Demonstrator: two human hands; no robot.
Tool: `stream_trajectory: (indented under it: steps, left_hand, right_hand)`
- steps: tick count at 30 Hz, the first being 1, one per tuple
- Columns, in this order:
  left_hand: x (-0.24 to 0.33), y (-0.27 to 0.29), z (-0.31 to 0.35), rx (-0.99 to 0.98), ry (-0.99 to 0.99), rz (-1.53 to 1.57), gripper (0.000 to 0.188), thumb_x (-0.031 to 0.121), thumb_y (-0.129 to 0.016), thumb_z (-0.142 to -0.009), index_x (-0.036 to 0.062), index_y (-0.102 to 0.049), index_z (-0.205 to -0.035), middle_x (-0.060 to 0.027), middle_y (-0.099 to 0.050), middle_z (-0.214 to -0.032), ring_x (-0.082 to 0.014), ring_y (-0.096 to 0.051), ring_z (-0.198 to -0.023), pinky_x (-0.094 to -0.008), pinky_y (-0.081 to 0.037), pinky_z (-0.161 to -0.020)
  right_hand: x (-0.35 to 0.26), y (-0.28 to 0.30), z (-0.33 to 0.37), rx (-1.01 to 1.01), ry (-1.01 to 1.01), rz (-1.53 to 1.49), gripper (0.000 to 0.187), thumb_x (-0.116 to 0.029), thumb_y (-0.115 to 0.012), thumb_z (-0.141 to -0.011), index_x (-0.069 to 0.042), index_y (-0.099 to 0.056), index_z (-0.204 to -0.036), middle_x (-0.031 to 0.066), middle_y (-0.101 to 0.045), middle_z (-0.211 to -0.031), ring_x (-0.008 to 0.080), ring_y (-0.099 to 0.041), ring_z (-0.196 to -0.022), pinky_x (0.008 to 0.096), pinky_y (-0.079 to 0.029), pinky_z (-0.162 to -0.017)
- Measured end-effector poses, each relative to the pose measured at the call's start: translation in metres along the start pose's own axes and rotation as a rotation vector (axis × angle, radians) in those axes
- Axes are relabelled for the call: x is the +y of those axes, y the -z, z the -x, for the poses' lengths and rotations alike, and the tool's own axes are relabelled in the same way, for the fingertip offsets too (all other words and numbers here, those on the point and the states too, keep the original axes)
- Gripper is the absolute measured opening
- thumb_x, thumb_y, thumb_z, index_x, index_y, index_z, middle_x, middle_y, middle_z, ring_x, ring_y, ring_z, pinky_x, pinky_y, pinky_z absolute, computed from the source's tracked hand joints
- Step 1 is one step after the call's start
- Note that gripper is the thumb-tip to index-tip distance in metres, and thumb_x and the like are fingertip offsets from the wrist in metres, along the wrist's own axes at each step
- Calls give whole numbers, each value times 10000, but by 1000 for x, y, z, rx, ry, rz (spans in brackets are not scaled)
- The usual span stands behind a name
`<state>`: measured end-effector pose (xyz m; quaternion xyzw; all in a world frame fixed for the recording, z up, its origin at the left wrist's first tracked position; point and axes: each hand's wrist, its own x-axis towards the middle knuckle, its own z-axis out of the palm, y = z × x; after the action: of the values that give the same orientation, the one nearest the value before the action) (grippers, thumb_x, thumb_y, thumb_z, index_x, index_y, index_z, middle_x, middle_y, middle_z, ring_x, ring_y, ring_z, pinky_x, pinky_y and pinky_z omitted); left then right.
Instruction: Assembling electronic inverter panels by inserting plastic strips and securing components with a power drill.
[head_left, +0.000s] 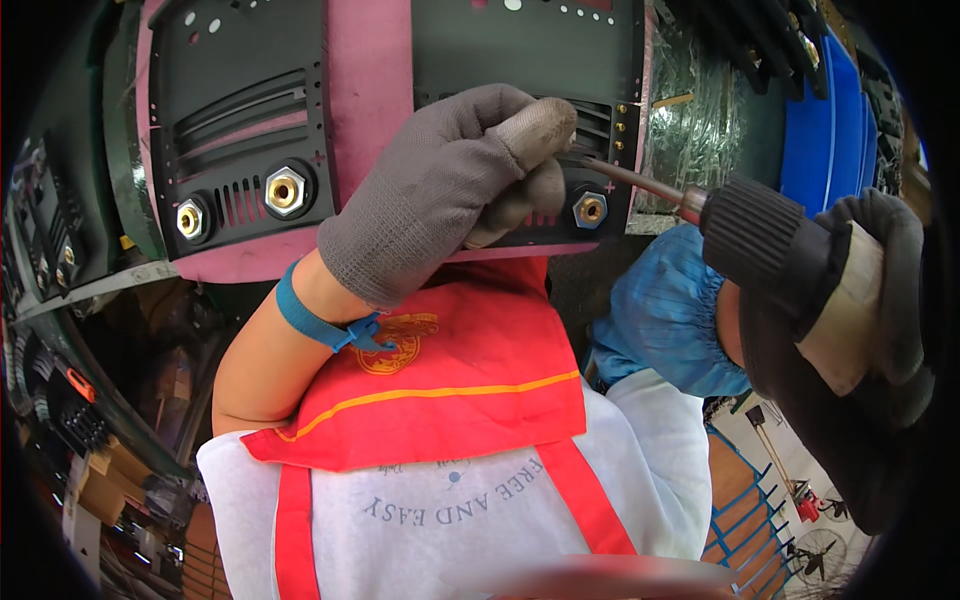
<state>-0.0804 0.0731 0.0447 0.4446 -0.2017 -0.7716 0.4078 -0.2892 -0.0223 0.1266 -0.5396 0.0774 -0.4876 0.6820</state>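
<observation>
My left hand (435, 185), in a grey knit glove, is closed over the right black panel (530, 60). Its thumb and fingers pinch together; whatever they grip is hidden. My right hand (875, 310), gloved too, wraps round a black power screwdriver (755, 235) with a ridged collar. The long metal bit (640, 182) points left, its tip close to the left fingertips. The right panel has vent slots, a brass connector with a hex nut (590, 209) and several small brass pins (621, 127) along its right edge.
Left of it lies a similar black panel (240, 65) with two brass connectors (286, 193). Pink sheeting (370, 90) shows beneath both. Clear plastic wrap (695, 150) and a blue bin (812, 130) are at the right. A dark panel (50, 215) stands far left.
</observation>
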Motion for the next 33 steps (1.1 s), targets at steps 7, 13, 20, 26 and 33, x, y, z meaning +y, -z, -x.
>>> stream_trajectory:
  steps: [7,13,20,26,33]
  left_hand:
    - [-6,-2,-1,8,-66,48,385,350,-552,-1032,-1,-635,-1169,-26,-628,-833,-47,-374,-575,-203,-311,-497]
    - [-2,-6,-2,46,-86,120,379,342,-559,-1030,4,-614,-1194,-59,-678,-939,-58,-399,-624,-198,-353,-540]
    - [3,-2,0,22,59,222,426,445,-511,-1037,38,-594,-1133,26,-499,-767,-54,-351,-584,-193,-312,-488]
    - [17,5,12,65,62,175,455,477,-465,-1049,44,-601,-1082,62,-394,-658,-48,-293,-528,-206,-278,-464]
    - [72,149,101,523,-524,101,350,362,-536,-1043,21,-594,-1099,76,-275,-679,-22,-276,-557,-193,-192,-450]
  right_hand:
    - [-2,-1,0,9,11,-18,245,-306,-726,-739,-143,-556,-809,-21,-533,-791,94,-512,-692,295,-400,-693]
    - [-4,-7,-5,10,38,-43,244,-304,-727,-734,-145,-553,-797,-23,-533,-788,91,-513,-686,292,-399,-692]
    - [-4,-12,-6,24,58,-50,244,-302,-729,-729,-146,-549,-783,-26,-533,-785,88,-514,-680,290,-398,-691]
    - [-8,-18,-5,80,62,-55,244,-300,-730,-725,-147,-545,-771,-27,-534,-782,85,-515,-674,287,-398,-690]
    - [-1,-5,0,192,97,94,252,-344,-665,-795,-152,-507,-836,-12,-461,-784,116,-445,-679,280,-346,-628]
